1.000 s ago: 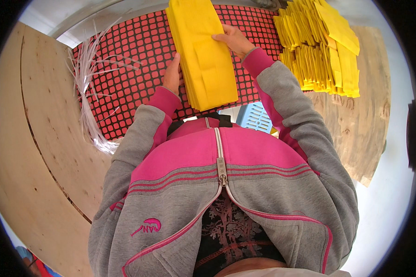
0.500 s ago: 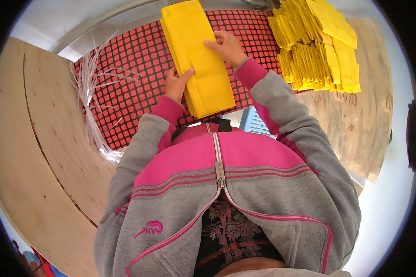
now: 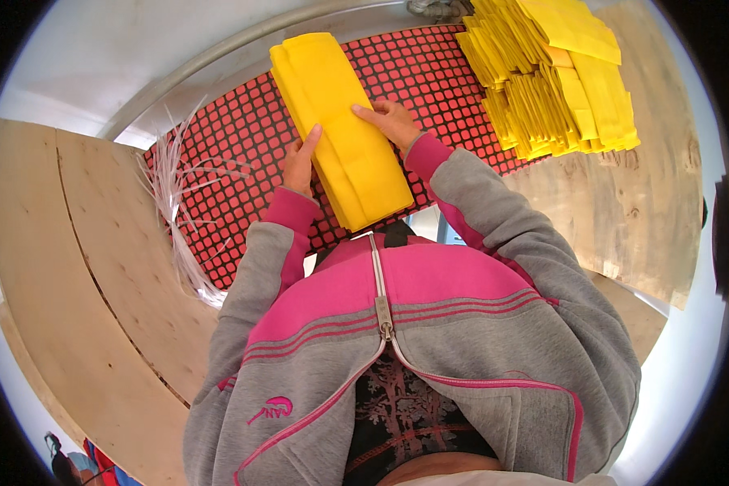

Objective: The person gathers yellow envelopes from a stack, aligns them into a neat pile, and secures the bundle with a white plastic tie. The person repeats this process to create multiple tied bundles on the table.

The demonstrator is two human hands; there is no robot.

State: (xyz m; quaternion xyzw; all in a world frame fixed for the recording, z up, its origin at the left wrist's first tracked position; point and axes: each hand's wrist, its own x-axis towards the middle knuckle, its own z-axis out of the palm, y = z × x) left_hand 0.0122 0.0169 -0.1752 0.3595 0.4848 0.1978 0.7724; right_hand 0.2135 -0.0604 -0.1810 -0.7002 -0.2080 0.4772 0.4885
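Observation:
A long folded bundle of yellow fabric (image 3: 344,138) lies lengthwise in front of me over the red-and-black checked cloth. Along its left edge, my left hand (image 3: 298,162) grips it with the thumb on top and the fingers out of sight behind the edge. My right hand (image 3: 393,124) holds the opposite edge higher up, its thumb resting on the upper face. Several layers show along the bundle's left side, and its near end points toward my jacket.
More yellow folded pieces (image 3: 555,81) are piled at the far right, partly on a wooden board (image 3: 636,194). White plastic strips (image 3: 174,194) hang over the left end of the checked cloth (image 3: 235,105). Wooden boards (image 3: 97,243) stretch along the left. A curved pipe (image 3: 219,53) runs behind.
The yellow bundle and both hands sit slightly nearer to me, with the bundle's far end now fully in view. The whole view has shifted a little. Both hands keep their hold.

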